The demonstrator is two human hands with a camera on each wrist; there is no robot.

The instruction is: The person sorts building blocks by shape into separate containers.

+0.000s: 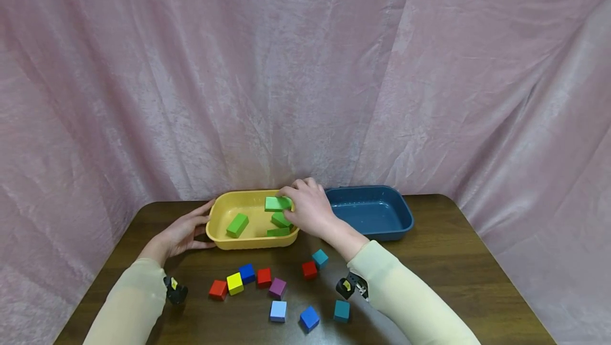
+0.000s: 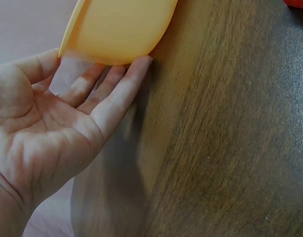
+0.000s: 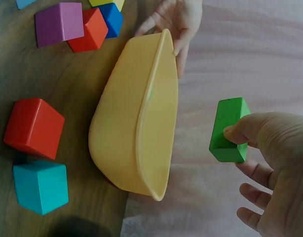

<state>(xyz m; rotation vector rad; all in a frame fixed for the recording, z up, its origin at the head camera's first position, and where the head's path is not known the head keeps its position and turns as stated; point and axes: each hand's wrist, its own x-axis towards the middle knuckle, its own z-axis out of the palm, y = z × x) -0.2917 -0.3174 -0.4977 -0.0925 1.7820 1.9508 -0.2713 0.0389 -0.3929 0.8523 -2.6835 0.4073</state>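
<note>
My right hand point(image 1: 310, 207) pinches a green rectangular block point(image 3: 228, 116) between thumb and fingers; the other fingers curl loosely. In the right wrist view this block is held up off the yellow tub point(image 1: 258, 243), beyond its rim. At the tub's left end, my left hand point(image 1: 180, 232) has its fingers spread and fairly straight, fingertips against the outer wall and thumb at the rim point(image 2: 67, 29). Inside the tub lie a green block point(image 1: 237, 225) on the left and two more green pieces toward the right, partly overlapped by the right hand and wall.
A dark blue tub point(image 1: 372, 218) stands right of the yellow one. Nearer on the wooden table point(image 1: 458, 281) lie several coloured cubes, among them a yellow cube point(image 1: 235, 283), a purple cube point(image 1: 277, 288) and a teal cube point(image 1: 341, 310). A pink curtain point(image 1: 305, 80) hangs behind.
</note>
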